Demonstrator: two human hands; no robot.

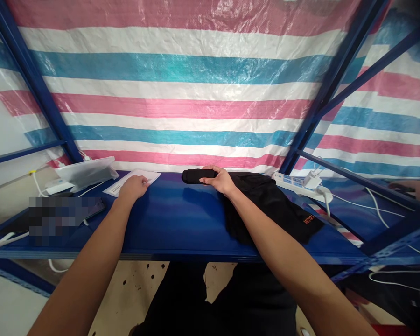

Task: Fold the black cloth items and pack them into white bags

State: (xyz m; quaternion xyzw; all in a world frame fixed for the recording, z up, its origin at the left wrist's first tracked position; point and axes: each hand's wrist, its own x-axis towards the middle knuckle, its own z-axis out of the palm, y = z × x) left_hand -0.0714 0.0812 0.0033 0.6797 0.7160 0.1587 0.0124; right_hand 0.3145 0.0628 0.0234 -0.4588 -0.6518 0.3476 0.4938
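Note:
My right hand (221, 179) is closed over a rolled black cloth (196, 176) at the back of the blue shelf (168, 224). A pile of black garments (271, 205) with a small orange label lies under and to the right of my right forearm. My left hand (135, 186) rests on the shelf with fingers curled, its fingertips touching the edge of a white paper sheet (133, 181). Nothing shows in its grip.
A white device under clear plastic (86, 171) sits at the back left, with white cables beside it. A dark phone (94, 207) lies by a blurred patch. A white power strip (297, 183) with a plugged charger lies at the right. Striped tarp and blue frame posts enclose the shelf.

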